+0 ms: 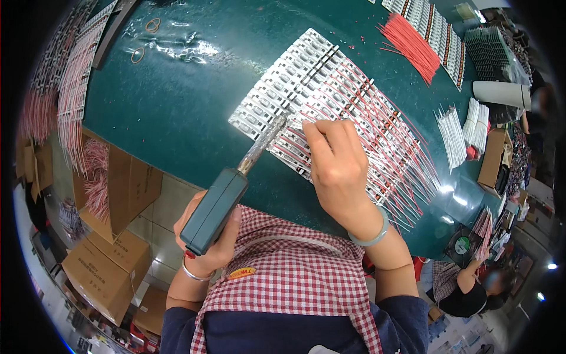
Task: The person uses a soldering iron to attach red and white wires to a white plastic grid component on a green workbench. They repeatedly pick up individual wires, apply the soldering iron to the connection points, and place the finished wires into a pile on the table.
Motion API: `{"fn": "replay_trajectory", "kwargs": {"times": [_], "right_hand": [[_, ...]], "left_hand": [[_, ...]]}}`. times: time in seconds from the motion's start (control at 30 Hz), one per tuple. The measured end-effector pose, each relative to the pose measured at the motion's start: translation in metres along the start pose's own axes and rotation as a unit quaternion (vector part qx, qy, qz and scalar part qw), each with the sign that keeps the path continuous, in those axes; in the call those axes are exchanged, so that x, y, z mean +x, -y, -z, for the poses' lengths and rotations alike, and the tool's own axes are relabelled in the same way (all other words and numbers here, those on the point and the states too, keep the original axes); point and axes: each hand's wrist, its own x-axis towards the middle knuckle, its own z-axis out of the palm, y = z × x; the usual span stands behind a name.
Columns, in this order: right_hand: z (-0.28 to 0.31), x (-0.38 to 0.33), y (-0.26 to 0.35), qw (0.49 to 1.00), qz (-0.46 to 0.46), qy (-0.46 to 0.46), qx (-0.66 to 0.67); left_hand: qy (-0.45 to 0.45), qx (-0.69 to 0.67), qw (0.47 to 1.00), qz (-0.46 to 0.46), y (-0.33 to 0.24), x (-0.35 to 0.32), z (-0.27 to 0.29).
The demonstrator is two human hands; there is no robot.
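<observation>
A dark green soldering gun [213, 211] is in the grip of my left hand [219, 252]. Its long metal barrel slants up and right, with the tip touching or just above a panel of white circuit boards [276, 88] on the table. Right beside that tip, my right hand [339, 168] pinches a thin wire, whose end is mostly hidden by the fingers. Red and white wires [392, 144] run from the panel's boards toward the right, passing partly beneath my right hand and wrist.
Loose red wires [410, 48] lie at the far right beside more board panels [439, 35]. White wire bundles [451, 138] rest at the right. Wired panels [79, 76] hang over the left edge, near a cardboard box of wires [97, 177]. Another person [471, 286] sits lower right.
</observation>
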Motion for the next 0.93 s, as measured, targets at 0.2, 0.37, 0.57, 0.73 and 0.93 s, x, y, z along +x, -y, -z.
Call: {"fn": "replay_trajectory", "kwargs": {"times": [0.2,0.37,0.57,0.73,0.93], "right_hand": [[-0.003,0.0,-0.004,1.0,0.001,0.009,-0.001],[-0.002,0.003,-0.003,1.0,0.002,0.014,0.0],[-0.004,0.002,-0.003,1.0,0.003,0.01,-0.002],[-0.003,0.003,-0.003,1.0,0.002,0.016,-0.001],[-0.001,0.003,-0.003,1.0,-0.002,0.022,0.001]], "left_hand": [[0.01,0.019,1.0,-0.013,-0.003,0.008,-0.005],[0.016,0.038,0.999,-0.033,-0.011,0.016,-0.007],[0.007,0.062,0.994,-0.086,-0.014,0.023,-0.009],[-0.002,0.031,0.999,-0.015,-0.003,0.004,-0.004],[0.001,0.03,0.999,-0.026,-0.009,0.009,0.0]]}}
